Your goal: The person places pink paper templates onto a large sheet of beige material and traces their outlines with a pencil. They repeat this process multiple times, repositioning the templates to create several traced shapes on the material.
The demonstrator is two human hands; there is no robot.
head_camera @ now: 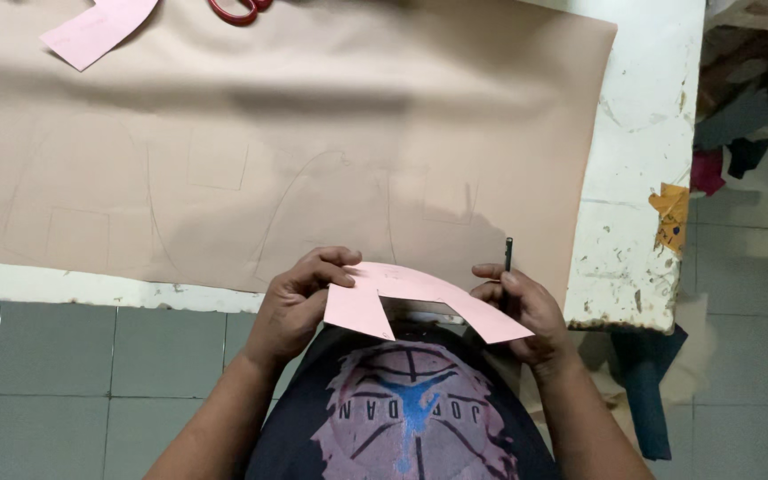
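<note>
Holding the pink pattern (pixel 420 298) at its left end, my left hand (pixel 300 302) had its fingers (pixel 335 267) curled shut on the card, thumb under and fingertips on top. The pattern was an arch-shaped piece, lifted just off the near edge of the worktop (pixel 637 151), above my dark shirt (pixel 402 413). My right hand (pixel 526 311) met the pattern's right leg, its fingers closed around a thin dark pen (pixel 508 258) that stood nearly upright, tip up. Whether those fingers also pinched the card I could not tell. Beyond my hands a wide tan sheet (pixel 313 133) lay flat on the worktop, with faint outlines drawn on it. At its far edge lay a second pink piece (pixel 100 31), and near it the red handles of scissors (pixel 237 11). Grey floor tiles (pixel 73 373) showed below the worktop, and cloth scraps (pixel 740 133) lay on the right.
</note>
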